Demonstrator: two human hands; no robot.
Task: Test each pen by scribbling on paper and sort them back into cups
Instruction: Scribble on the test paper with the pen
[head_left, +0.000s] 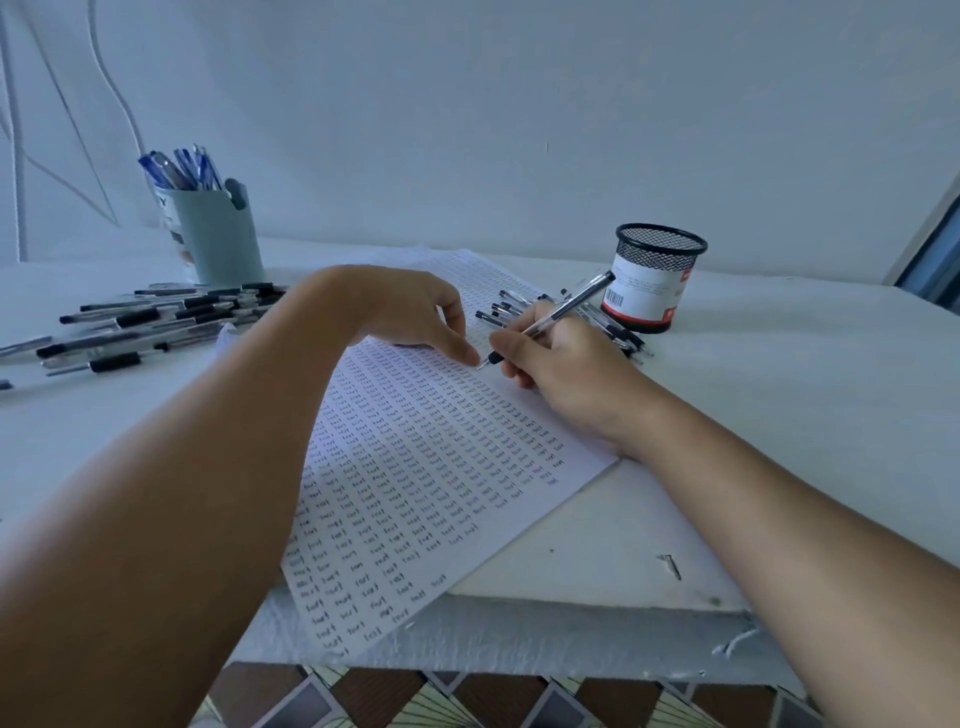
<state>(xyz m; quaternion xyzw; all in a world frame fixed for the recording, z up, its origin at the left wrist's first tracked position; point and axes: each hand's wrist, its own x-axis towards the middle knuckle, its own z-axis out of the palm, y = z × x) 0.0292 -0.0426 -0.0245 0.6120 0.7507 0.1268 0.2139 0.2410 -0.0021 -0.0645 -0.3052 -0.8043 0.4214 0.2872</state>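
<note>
Head view: right hand (561, 364) grip clenched around pen (556, 314), tip on paper (415, 467) just left of grip. Pen light, stiff, smooth barrel likely slippery; hold low near tip. Left hand (410, 312) released, fingers pressing paper beside tip.

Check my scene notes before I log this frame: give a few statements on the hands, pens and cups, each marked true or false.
1. The right hand holds a pen with its tip at the paper. True.
2. The mesh cup is full of pens. False: none show above its rim.
3. The grey cup holds blue pens. True.
4. The left hand grips a pen. False: it rests on the paper, holding nothing.
5. The paper is blank. False: rows of small writing cover it.
</note>
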